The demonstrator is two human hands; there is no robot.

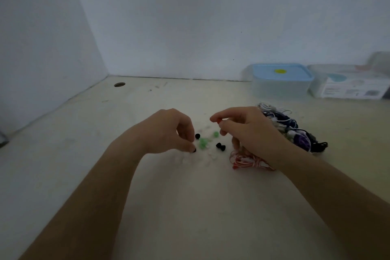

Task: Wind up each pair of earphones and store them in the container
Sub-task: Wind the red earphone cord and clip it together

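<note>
— How do the earphones look?

— The red-and-white earphones [244, 159] lie in a loose, tangled bundle on the pale surface [147, 196], partly under the right wrist. A bigger heap of earphones [291, 129], with dark blue, purple and white cords knotted together, sits just behind the right hand [247, 131]. Between the hands lie loose tips: green ear tips [203, 143] and two black pieces [221, 146].

— And the container?

— The container [280, 81], clear with a blue lid on, stands at the back right against the wall, well apart from the cords. A labelled clear box [348, 86] is beside it.

— What about the hands?

— Both forearms reach in from the near edge. The right grip is closed: thumb and forefinger pinch a red earbud [219, 120], held up off the surface. The left hand [168, 131] arches palm down, its fingers curled, and its grip closes on a small black ear tip [193, 150] that rests on the surface.
</note>
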